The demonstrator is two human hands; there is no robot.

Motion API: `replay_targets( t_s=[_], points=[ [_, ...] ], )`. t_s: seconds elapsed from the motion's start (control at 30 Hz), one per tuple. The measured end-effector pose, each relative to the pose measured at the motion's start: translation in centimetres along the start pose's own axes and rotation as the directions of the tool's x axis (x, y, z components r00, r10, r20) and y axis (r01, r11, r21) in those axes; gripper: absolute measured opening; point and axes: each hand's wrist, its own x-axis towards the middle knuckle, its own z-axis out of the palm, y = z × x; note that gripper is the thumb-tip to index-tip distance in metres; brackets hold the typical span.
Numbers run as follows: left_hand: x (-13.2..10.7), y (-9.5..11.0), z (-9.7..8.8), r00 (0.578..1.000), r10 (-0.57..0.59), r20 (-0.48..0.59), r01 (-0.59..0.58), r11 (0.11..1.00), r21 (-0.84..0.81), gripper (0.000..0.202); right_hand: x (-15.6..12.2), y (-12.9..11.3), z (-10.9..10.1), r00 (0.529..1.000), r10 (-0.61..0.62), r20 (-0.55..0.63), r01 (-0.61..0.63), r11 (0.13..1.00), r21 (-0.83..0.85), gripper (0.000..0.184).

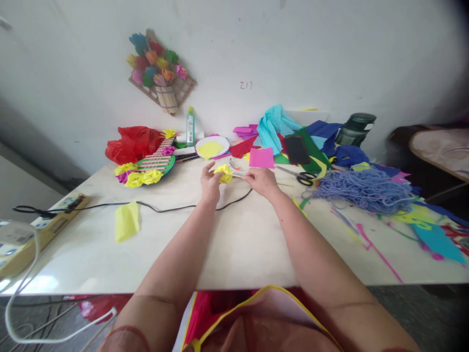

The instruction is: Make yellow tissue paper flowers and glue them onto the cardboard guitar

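Observation:
Over the middle of the table, my left hand (pixel 211 183) pinches a crumpled yellow paper flower (pixel 223 174) between thumb and fingers. My right hand (pixel 262 181) is closed on a thin stick (pixel 240 175) that leads to the flower; part of it looks whitish, and a pale end pokes out to the right of my hand. Just behind the hands lie a pink paper square (pixel 261 158) and scissors (pixel 305 179) with black handles. To the left rests a craft piece (pixel 154 164) of pink sticks trimmed with yellow and magenta paper flowers. A yellow paper sheet (pixel 127 221) lies nearer me.
A black cord (pixel 161 210) crosses the table from a power strip (pixel 62 220) at left. Tangled blue yarn (pixel 366 190) and paper scraps cover the right side. Behind stand a glue bottle (pixel 190 127), a dark phone (pixel 296 149) lying flat, and a green bottle (pixel 354 129).

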Motion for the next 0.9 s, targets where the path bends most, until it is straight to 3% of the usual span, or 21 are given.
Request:
replay_targets(
  t_s=[0.57, 0.9],
  points=[
    [0.01, -0.41, 0.18, 0.999, 0.047, 0.005, -0.047, 0.999, 0.013, 0.059, -0.12, -0.5, -0.17, 0.999, 0.031, 0.015, -0.03, 0.997, -0.065, 0.024],
    [-0.3, -0.09, 0.32, 1.0, -0.01, 0.026, 0.009, 0.999, 0.044, 0.064, -0.13, -0.82, 0.25, 0.998, 0.06, -0.033, -0.062, 0.996, -0.068, 0.024]
  ],
)
